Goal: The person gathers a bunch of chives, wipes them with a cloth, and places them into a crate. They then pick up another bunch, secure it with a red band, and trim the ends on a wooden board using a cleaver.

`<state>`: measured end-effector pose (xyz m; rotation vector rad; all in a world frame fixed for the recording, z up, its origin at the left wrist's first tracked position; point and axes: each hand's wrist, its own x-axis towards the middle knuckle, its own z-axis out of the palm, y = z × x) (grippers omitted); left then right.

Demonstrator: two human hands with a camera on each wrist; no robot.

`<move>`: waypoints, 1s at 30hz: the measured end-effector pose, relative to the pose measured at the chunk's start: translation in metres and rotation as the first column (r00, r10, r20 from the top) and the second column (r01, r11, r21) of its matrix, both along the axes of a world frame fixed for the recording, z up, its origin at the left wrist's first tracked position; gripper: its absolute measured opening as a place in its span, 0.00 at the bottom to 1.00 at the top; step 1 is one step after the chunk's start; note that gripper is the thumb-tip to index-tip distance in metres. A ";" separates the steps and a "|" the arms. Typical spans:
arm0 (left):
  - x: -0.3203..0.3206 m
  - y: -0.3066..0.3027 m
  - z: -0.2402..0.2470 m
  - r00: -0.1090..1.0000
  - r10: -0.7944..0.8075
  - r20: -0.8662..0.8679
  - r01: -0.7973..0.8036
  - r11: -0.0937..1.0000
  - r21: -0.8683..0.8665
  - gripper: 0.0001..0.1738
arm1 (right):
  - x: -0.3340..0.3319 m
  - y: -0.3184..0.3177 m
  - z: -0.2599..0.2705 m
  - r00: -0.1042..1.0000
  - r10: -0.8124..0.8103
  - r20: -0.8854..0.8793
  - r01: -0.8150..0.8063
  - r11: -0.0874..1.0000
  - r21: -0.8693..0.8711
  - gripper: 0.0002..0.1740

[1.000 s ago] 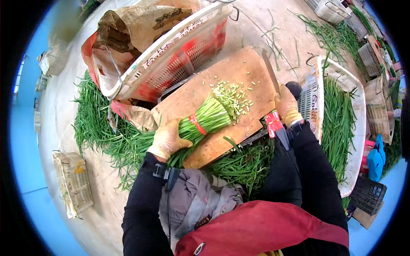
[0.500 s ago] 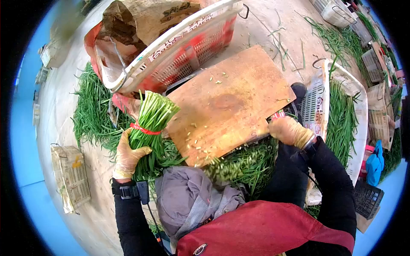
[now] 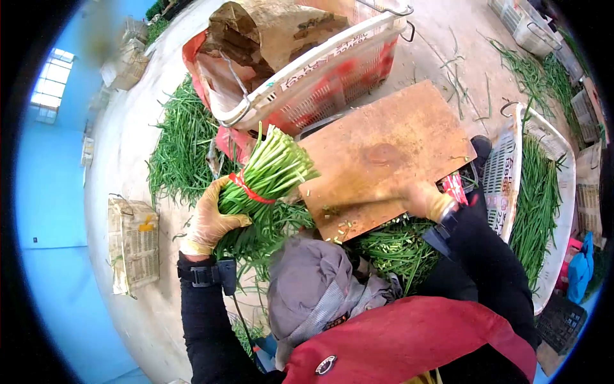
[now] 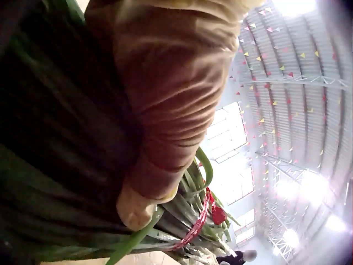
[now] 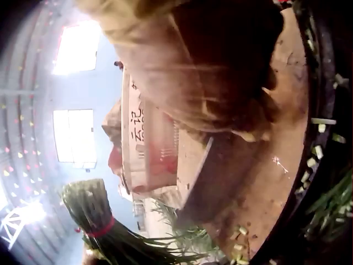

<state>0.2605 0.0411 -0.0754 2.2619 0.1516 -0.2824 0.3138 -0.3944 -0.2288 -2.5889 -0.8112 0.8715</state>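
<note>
My gloved left hand grips a thick bunch of garlic chives, thumb and fingers around the leaves below a red tie. Its pale, evenly cut stem ends point up and right, over the left edge of the wooden board. Over the board's front right part, my gloved right hand holds a knife, its broad blade lying low across the wood and blurred in the head view. The hand hides the handle. A few cut stem bits lie at the board's near left corner.
Behind the board stands a white and red crate with a paper bag inside. Loose chives lie on the floor at left; more cut stems and greens sit below the board's front edge. A white crate of chives flanks the right side.
The left hand has lifted the bunch off the board to the left. Most cut stem bits have been swept off the near edge; the knife has come from the right side back over the board.
</note>
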 end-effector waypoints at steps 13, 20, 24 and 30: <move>-0.132 -0.028 0.088 0.844 -0.064 -0.533 -0.165 0.913 -0.372 0.41 | -0.035 -0.064 -0.003 0.649 -0.744 0.161 0.734 0.668 0.127 0.28; -0.202 -0.071 0.085 0.851 -0.009 -0.526 -0.184 0.932 -0.313 0.34 | -0.121 0.035 0.212 0.973 -0.180 0.141 -0.077 0.323 0.943 0.19; -0.215 -0.088 0.096 0.835 -0.012 -0.549 -0.163 0.949 -0.268 0.33 | -0.151 0.056 0.235 0.911 0.410 -0.047 -0.026 0.170 0.985 0.18; -0.239 -0.072 0.081 0.883 -0.016 -0.469 -0.036 0.994 -0.101 0.37 | -0.126 0.019 0.159 0.943 -0.326 0.063 0.238 0.794 0.559 0.22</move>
